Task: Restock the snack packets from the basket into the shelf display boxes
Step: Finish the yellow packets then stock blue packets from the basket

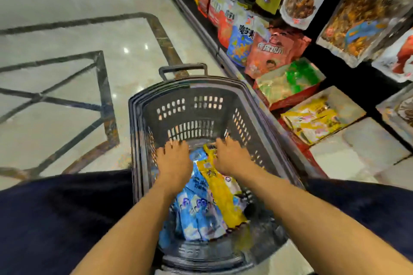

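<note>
A dark grey plastic basket (201,105) stands on the floor in front of me, beside the shelf. Blue snack packets (196,212) and yellow snack packets (223,196) lie in its bottom. Both my hands reach down inside it. My left hand (173,161) lies palm down with fingers spread over the blue packets. My right hand (231,156) rests palm down on the upper end of the yellow packets. Whether either hand grips a packet is hidden by the backs of the hands. Display boxes on the shelf to the right hold green packets (288,82) and yellow packets (317,116).
The shelf (357,78) runs along the right, with rows of standing snack bags (243,44) and hanging bags (362,22) above. A pale display box (366,147) sits nearest me. Glossy marble floor (67,73) spreads to the left. My dark-clothed knees flank the basket.
</note>
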Available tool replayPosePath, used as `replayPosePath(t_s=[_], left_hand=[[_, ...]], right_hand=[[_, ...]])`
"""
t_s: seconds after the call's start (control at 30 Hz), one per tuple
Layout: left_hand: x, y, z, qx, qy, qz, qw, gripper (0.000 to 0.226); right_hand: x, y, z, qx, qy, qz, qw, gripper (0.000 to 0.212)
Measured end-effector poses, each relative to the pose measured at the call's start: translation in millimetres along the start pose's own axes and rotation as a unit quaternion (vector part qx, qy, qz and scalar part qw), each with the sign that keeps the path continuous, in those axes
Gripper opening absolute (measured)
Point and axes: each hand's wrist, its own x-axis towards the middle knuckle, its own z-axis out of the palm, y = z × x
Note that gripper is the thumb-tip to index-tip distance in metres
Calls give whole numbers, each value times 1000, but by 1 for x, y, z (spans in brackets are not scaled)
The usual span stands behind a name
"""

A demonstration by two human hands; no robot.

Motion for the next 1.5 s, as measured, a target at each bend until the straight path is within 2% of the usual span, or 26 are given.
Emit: replayPosePath(t_s=[0.13,0.23,0.33,0.43,0.5,0.57,0.67,0.73,0.8,0.83,0.87,0.93,1.0,1.03,1.1,1.17,1.27,1.37,1.5], left_hand=[[-12,4,55,-25,-83,-32,996,57],[-11,23,88,-85,-159,-67,981,64],[-1,48,115,-211,-209,-150,943,89],[22,70,133,-287,-194,-226,910,121],[35,84,142,-292,-184,-256,903,134],[39,91,152,-285,-187,-254,905,128],[42,78,162,-343,-197,-253,883,98],[47,55,156,-376,-158,-266,873,62],[56,34,141,-350,-101,-265,893,35],[60,27,133,-335,-67,-261,903,29],[63,21,124,-331,-41,-249,909,30],[64,18,118,-307,-29,-203,929,54],[56,19,129,-269,-86,-162,946,77],[50,21,141,-268,-117,-153,944,77],[39,22,160,-272,-149,-147,939,55],[36,23,163,-257,-116,-171,944,49],[45,19,154,-280,-100,-265,917,69],[51,12,157,-288,-139,-324,890,90],[59,5,159,-358,-147,-352,852,77]], right_hand=[[6,8,64,40,-116,75,990,78],[26,22,96,79,-138,108,981,65],[53,30,116,142,-139,116,973,56],[90,32,120,221,-120,129,959,48],[109,35,124,259,-119,148,947,40],[120,40,130,268,-121,157,943,38],[120,45,143,268,-118,173,940,38],[117,45,151,279,-109,189,935,38],[114,40,157,280,-104,196,934,40],[112,37,160,277,-104,193,935,42],[109,31,162,273,-107,192,937,48],[101,21,166,254,-108,194,941,61],[93,13,172,231,-96,202,947,68],[90,10,176,222,-89,204,949,69],[94,3,178,205,-67,208,954,70],[105,1,174,202,-46,218,954,76],[118,4,169,220,-27,238,946,79],[118,2,175,228,-19,253,940,63],[113,-6,177,250,-8,256,934,52]])
